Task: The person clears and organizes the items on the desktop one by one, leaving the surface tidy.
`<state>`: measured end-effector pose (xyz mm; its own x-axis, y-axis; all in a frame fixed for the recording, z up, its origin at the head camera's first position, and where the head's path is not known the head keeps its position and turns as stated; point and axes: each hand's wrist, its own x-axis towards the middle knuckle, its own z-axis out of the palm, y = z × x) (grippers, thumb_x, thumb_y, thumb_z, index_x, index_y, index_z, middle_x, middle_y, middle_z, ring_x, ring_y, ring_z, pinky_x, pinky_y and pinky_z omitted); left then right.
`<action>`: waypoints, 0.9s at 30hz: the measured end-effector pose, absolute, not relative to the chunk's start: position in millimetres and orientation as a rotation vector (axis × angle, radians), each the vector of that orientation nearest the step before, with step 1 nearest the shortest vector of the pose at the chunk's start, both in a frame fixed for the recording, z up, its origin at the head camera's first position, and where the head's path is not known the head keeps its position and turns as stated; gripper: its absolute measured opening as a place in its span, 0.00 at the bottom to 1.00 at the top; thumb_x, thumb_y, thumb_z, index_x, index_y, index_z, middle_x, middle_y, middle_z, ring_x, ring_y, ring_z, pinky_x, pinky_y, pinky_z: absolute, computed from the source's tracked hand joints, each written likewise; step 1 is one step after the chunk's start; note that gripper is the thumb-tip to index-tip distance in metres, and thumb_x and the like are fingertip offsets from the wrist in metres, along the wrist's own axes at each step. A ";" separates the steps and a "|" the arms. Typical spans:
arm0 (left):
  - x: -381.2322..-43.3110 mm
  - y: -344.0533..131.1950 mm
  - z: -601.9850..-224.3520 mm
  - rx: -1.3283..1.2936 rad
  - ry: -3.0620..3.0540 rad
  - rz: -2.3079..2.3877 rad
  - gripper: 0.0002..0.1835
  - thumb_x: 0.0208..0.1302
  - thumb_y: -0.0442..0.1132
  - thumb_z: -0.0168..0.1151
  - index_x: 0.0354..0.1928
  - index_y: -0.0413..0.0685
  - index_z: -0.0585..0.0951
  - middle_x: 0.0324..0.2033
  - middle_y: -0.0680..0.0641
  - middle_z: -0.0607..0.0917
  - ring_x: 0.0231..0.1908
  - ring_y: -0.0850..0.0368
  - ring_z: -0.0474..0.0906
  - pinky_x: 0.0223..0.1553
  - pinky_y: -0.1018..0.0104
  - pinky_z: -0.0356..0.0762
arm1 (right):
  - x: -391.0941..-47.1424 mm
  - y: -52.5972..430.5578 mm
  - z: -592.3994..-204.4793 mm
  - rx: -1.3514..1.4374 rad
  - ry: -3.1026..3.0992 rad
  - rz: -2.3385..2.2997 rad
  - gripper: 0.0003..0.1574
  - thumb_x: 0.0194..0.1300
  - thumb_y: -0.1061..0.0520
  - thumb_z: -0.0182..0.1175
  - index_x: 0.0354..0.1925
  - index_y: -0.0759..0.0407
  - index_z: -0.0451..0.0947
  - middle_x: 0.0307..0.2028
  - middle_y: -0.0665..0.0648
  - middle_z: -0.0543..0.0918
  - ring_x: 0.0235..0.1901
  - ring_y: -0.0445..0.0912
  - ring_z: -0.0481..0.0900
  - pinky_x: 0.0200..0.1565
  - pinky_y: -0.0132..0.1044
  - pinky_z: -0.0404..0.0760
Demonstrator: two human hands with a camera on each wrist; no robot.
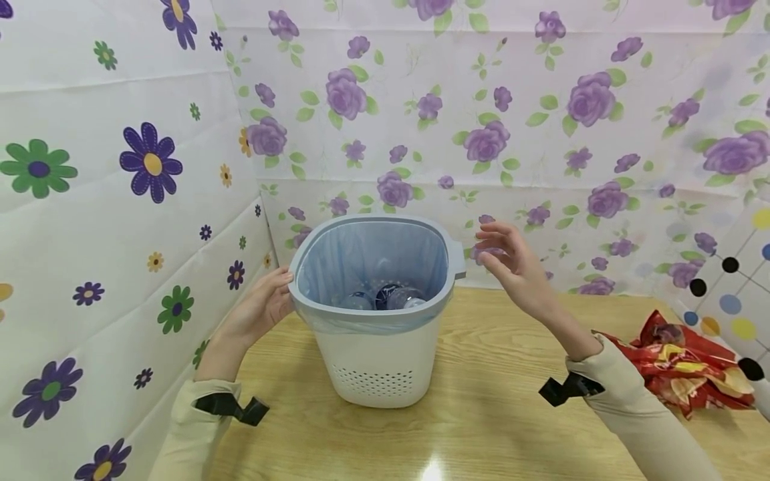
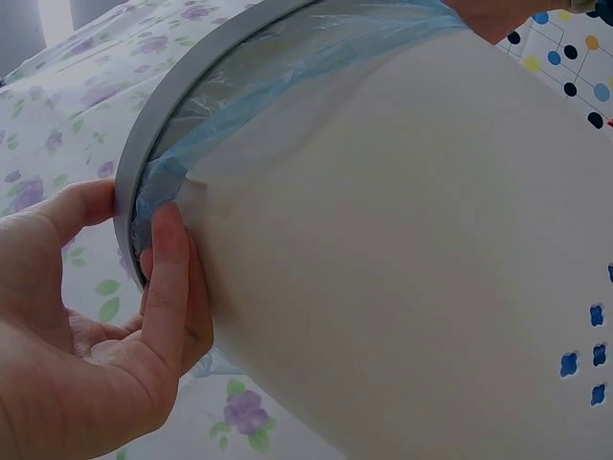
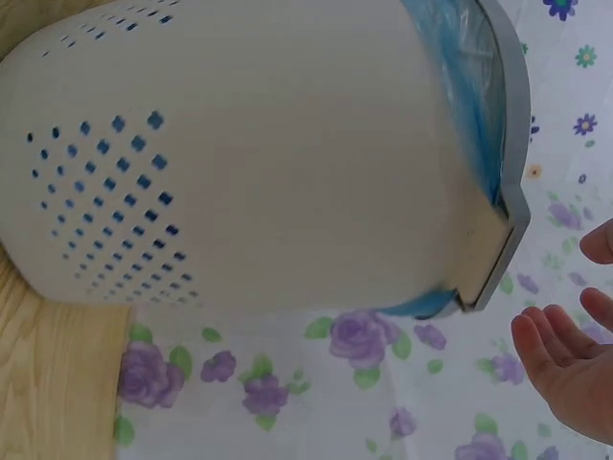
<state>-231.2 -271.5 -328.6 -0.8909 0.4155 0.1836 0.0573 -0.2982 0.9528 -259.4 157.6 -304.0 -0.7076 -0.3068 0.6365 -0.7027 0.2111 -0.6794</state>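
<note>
A white trash bin [image 1: 385, 361] with a grey rim ring [image 1: 367, 312] and small holes low in its wall stands on the wooden table. A blue plastic bag [image 1: 385, 247] lines it, its edge showing under the ring. Inside lie several plastic bottles [image 1: 404, 298], partly hidden by the front wall. My left hand [image 1: 265, 304] pinches the ring at the left side, thumb on the rim and fingers [image 2: 170, 268] beneath it. To the right of the bin, my right hand [image 1: 517, 270] hangs in the air, fingers loosely bent, apart from the rim's tab [image 3: 493, 259].
Red and yellow crumpled snack packaging [image 1: 686, 364] lies at the right on the wooden table [image 1: 493, 401]. Flower-patterned sheets [image 1: 421, 120] stand behind and along the left side, close to the bin. A dotted sheet [image 1: 746, 287] borders the right.
</note>
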 end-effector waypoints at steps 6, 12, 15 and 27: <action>-230.0 -270.9 -328.3 0.569 1.704 2.293 0.12 0.76 0.37 0.38 0.53 0.47 0.71 0.41 0.56 0.81 0.41 0.67 0.80 0.43 0.79 0.82 | -263.8 178.1 -321.2 0.922 -2.154 1.403 0.19 0.73 0.64 0.50 0.60 0.66 0.67 0.52 0.43 0.74 0.53 0.33 0.74 0.49 0.20 0.76; -229.7 -269.7 -326.5 0.554 1.722 2.284 0.12 0.76 0.38 0.39 0.54 0.48 0.71 0.42 0.56 0.81 0.42 0.67 0.80 0.44 0.79 0.81 | -265.5 202.5 -336.1 0.854 -2.153 1.371 0.16 0.72 0.66 0.50 0.56 0.69 0.71 0.49 0.38 0.76 0.50 0.30 0.74 0.46 0.18 0.76; -229.3 -269.8 -326.2 0.556 1.733 2.278 0.12 0.76 0.38 0.39 0.53 0.48 0.71 0.41 0.56 0.80 0.41 0.67 0.80 0.44 0.79 0.81 | -266.0 213.5 -342.1 0.804 -2.185 1.335 0.16 0.72 0.66 0.51 0.56 0.69 0.71 0.49 0.35 0.75 0.50 0.30 0.74 0.45 0.17 0.76; -226.7 -270.6 -327.2 0.558 1.724 2.287 0.12 0.77 0.38 0.38 0.55 0.48 0.70 0.42 0.56 0.81 0.41 0.68 0.80 0.43 0.79 0.81 | -270.1 238.0 -358.5 0.715 -2.241 1.187 0.13 0.72 0.65 0.51 0.51 0.65 0.77 0.45 0.51 0.80 0.45 0.27 0.75 0.42 0.15 0.75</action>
<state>-226.7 -270.6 -327.2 -0.9028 0.3972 0.1647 0.0489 -0.2857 0.9571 -270.1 238.0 -358.5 -0.7362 -0.2141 0.6420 -0.6514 0.4814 -0.5864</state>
